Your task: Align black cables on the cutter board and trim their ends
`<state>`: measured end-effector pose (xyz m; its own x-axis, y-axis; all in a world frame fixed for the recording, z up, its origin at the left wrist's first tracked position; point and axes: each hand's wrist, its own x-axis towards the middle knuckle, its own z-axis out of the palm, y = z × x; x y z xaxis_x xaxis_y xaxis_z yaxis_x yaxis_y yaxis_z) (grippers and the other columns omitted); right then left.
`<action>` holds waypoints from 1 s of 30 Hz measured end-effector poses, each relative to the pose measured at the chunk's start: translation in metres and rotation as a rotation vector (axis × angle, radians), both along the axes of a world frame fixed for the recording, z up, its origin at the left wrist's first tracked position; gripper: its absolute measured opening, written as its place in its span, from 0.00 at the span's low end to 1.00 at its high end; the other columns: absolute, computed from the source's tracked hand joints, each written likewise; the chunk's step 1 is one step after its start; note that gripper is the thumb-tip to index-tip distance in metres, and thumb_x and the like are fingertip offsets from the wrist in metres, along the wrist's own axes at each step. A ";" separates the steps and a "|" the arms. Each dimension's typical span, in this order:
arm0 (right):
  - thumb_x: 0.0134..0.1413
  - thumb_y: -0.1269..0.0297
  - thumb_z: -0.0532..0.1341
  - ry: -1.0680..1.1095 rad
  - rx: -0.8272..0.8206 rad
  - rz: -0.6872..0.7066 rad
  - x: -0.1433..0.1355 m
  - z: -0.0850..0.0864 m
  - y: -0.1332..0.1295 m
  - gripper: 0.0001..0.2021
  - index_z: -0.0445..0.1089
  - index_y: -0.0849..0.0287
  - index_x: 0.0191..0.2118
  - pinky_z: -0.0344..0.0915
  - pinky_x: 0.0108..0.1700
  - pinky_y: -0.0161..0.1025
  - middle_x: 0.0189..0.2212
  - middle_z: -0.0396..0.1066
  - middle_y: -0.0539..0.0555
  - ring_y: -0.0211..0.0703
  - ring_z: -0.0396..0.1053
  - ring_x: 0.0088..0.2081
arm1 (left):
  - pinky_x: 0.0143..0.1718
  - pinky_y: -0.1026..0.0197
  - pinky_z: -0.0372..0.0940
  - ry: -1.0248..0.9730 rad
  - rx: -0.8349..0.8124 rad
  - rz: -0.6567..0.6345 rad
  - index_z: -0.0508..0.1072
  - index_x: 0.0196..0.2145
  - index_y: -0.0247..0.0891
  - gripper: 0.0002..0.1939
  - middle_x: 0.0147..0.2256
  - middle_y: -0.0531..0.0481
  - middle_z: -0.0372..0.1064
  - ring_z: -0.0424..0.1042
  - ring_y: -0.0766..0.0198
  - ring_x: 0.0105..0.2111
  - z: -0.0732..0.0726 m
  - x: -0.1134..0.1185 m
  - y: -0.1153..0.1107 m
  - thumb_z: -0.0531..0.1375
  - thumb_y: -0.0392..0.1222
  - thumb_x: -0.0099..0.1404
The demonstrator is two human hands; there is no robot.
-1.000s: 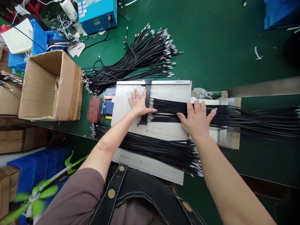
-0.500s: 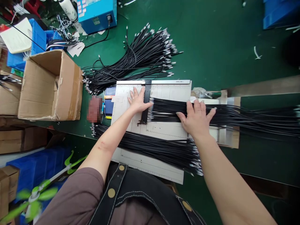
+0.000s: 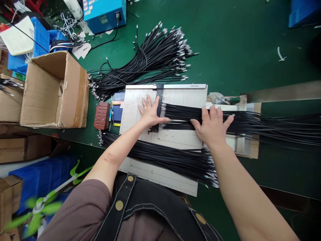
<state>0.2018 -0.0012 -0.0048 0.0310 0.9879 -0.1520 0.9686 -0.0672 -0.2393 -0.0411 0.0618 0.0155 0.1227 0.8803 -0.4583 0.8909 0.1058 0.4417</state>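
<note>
A row of black cables (image 3: 183,115) lies side by side across a white board (image 3: 140,134), their metal ends against a black bar (image 3: 158,105). My left hand (image 3: 151,112) rests with spread fingers on the board beside the bar, its thumb reaching past the bar over the cable ends. Flat on the cables near the board's right edge is my right hand (image 3: 213,125), fingers apart. Nearer my body, a second black bundle (image 3: 168,159) lies across the board. Behind the board sits a larger loose pile of black cables (image 3: 145,60).
An open cardboard box (image 3: 75,97) stands at the left, with dark red blocks (image 3: 102,115) to its right. A blue power box (image 3: 106,16) with a plugged cord is at the back. A green fan (image 3: 37,209) is low left. A metal strip (image 3: 283,92) lies at the right.
My left thumb has moved slightly right, farther over the cable ends, and a gap now shows between the cables there. The view has shifted a little. My right hand still lies on the cables.
</note>
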 end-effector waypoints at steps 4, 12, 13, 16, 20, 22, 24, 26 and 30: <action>0.67 0.47 0.41 0.014 -0.005 0.006 0.001 0.000 0.000 0.36 0.53 0.70 0.69 0.34 0.66 0.74 0.70 0.46 0.74 0.67 0.42 0.70 | 0.67 0.32 0.24 0.031 0.002 -0.045 0.40 0.73 0.49 0.64 0.74 0.43 0.18 0.17 0.37 0.71 -0.003 0.002 -0.011 0.71 0.61 0.49; 0.67 0.46 0.41 0.018 -0.026 -0.007 -0.002 0.006 0.001 0.37 0.53 0.71 0.70 0.33 0.66 0.73 0.70 0.45 0.73 0.67 0.42 0.70 | 0.67 0.31 0.25 0.040 -0.047 -0.034 0.40 0.72 0.53 0.62 0.74 0.45 0.16 0.18 0.36 0.71 0.003 -0.009 -0.008 0.72 0.55 0.49; 0.67 0.46 0.41 0.016 -0.030 -0.009 -0.002 0.006 0.001 0.37 0.53 0.71 0.70 0.33 0.66 0.73 0.70 0.45 0.73 0.67 0.42 0.70 | 0.67 0.30 0.25 0.029 -0.046 -0.031 0.41 0.73 0.52 0.63 0.74 0.44 0.17 0.17 0.35 0.71 0.004 -0.007 -0.008 0.72 0.56 0.49; 0.67 0.47 0.41 0.006 -0.042 -0.014 -0.002 0.007 0.001 0.37 0.53 0.71 0.70 0.33 0.66 0.73 0.70 0.45 0.72 0.67 0.42 0.70 | 0.66 0.29 0.23 0.017 -0.021 -0.063 0.41 0.72 0.51 0.64 0.74 0.44 0.18 0.16 0.33 0.70 0.006 0.003 -0.008 0.74 0.55 0.47; 0.68 0.48 0.42 0.011 -0.024 -0.006 -0.001 0.006 0.001 0.36 0.53 0.71 0.70 0.34 0.66 0.73 0.70 0.46 0.73 0.67 0.42 0.70 | 0.66 0.29 0.21 0.010 0.007 -0.130 0.40 0.72 0.57 0.65 0.74 0.51 0.19 0.14 0.35 0.70 0.006 0.008 -0.002 0.75 0.48 0.47; 0.68 0.48 0.42 0.020 -0.014 -0.004 -0.001 0.005 0.000 0.35 0.53 0.70 0.70 0.34 0.66 0.74 0.70 0.46 0.73 0.67 0.42 0.70 | 0.67 0.29 0.22 0.016 -0.004 -0.132 0.40 0.72 0.59 0.64 0.74 0.53 0.19 0.14 0.36 0.70 0.007 0.004 -0.001 0.74 0.47 0.48; 0.68 0.48 0.42 0.025 -0.014 -0.003 -0.001 0.004 0.000 0.35 0.53 0.70 0.70 0.34 0.66 0.74 0.70 0.45 0.73 0.68 0.42 0.70 | 0.67 0.30 0.24 0.036 -0.040 -0.107 0.39 0.72 0.58 0.63 0.74 0.52 0.18 0.15 0.37 0.71 0.009 0.000 -0.003 0.73 0.48 0.49; 0.67 0.48 0.43 0.022 -0.022 -0.002 -0.001 0.003 0.000 0.36 0.53 0.71 0.70 0.33 0.66 0.73 0.70 0.45 0.73 0.68 0.42 0.70 | 0.67 0.30 0.26 0.039 -0.073 -0.076 0.39 0.72 0.56 0.62 0.74 0.49 0.16 0.17 0.38 0.71 0.011 -0.002 -0.009 0.72 0.52 0.51; 0.68 0.48 0.42 -0.001 -0.020 0.004 0.000 0.002 0.000 0.36 0.52 0.71 0.70 0.34 0.66 0.73 0.70 0.45 0.73 0.67 0.42 0.70 | 0.67 0.31 0.25 0.023 -0.064 -0.056 0.40 0.73 0.49 0.61 0.74 0.42 0.15 0.17 0.37 0.71 0.010 0.001 -0.023 0.71 0.56 0.52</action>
<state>0.2021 -0.0011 -0.0026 0.0274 0.9847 -0.1719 0.9690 -0.0684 -0.2372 -0.0398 0.0391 0.0255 0.1597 0.8412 -0.5167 0.9060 0.0830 0.4151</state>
